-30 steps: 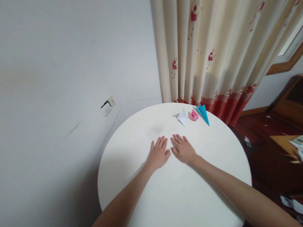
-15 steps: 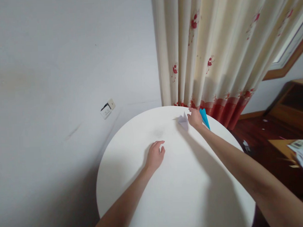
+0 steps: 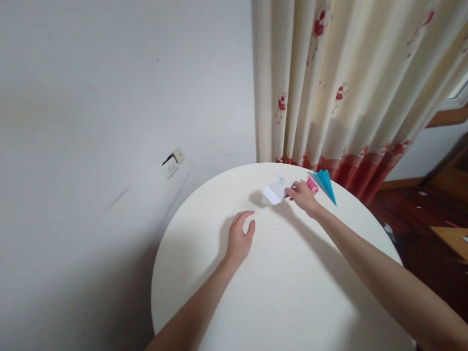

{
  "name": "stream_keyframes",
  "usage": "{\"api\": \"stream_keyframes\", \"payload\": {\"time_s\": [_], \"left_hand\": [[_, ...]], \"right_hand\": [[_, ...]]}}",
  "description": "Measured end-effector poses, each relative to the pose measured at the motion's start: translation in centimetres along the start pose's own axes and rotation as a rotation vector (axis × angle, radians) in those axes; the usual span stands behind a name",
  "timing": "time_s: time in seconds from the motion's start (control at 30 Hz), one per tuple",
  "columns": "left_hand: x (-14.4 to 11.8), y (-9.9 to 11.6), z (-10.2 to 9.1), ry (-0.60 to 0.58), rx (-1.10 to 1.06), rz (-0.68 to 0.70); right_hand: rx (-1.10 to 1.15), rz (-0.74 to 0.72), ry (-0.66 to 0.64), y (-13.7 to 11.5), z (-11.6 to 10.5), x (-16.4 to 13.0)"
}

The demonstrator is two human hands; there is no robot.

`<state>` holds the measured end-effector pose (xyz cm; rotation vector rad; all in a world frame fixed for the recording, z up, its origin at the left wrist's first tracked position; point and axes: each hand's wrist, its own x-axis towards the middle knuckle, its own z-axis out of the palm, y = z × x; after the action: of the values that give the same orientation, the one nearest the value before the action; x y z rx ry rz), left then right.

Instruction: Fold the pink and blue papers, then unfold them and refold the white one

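My right hand [image 3: 300,194] pinches the right side of a piece of folded white paper [image 3: 275,192] over the far part of the round white table [image 3: 261,307]. A shadow falls beside the paper, and its exact folded shape is hard to make out. Just beyond my right hand lies pink folded paper [image 3: 311,185], partly hidden by the hand. To its right is a blue paper plane [image 3: 325,185]. My left hand [image 3: 240,238] is over the table, nearer to me, with thumb and fingers curved apart and nothing between them.
A white wall [image 3: 101,98] with a socket [image 3: 170,168] stands at the left. A cream curtain [image 3: 311,91] with red flowers hangs behind the table's far edge. Beyond the right edge are a dark red floor [image 3: 404,215] and a low wooden surface [image 3: 449,239] with papers.
My right hand has taken hold of the white paper, which now lies at a different angle. Pink paper has come into sight beside the blue plane. The view has shifted a little left.
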<state>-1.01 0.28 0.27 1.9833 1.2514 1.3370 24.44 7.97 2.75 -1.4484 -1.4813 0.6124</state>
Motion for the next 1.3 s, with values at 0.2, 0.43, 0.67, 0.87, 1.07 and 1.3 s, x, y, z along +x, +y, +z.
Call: {"api": "stream_keyframes", "payload": {"time_s": [0.2,0.43,0.67,0.87,1.07,1.3], "left_hand": [[-0.7,1.2,0.3,0.087,-0.275,-0.227],[-1.2,1.7,1.4,-0.354,-0.641,-0.445],[-1.6,1.5,2.5,-0.273,-0.622,-0.557],[-1.5,1.7,2.4,-0.268,-0.614,-0.481],[-1.8,1.6,2.8,-0.230,-0.616,-0.522],[-1.3,0.7,2.5,-0.077,-0.485,-0.439]], "right_hand": [[0.506,0.220,-0.170,-1.4,2.2,-7.8],[0.525,0.098,-0.147,-1.3,3.9,-10.4],[0.670,0.286,-0.198,-1.6,3.8,-11.0],[0.630,0.291,-0.175,-1.5,4.0,-11.3],[0.671,0.385,-0.138,-1.4,4.1,-11.6],[0.654,0.396,-0.160,-1.1,4.3,-11.9]]}}
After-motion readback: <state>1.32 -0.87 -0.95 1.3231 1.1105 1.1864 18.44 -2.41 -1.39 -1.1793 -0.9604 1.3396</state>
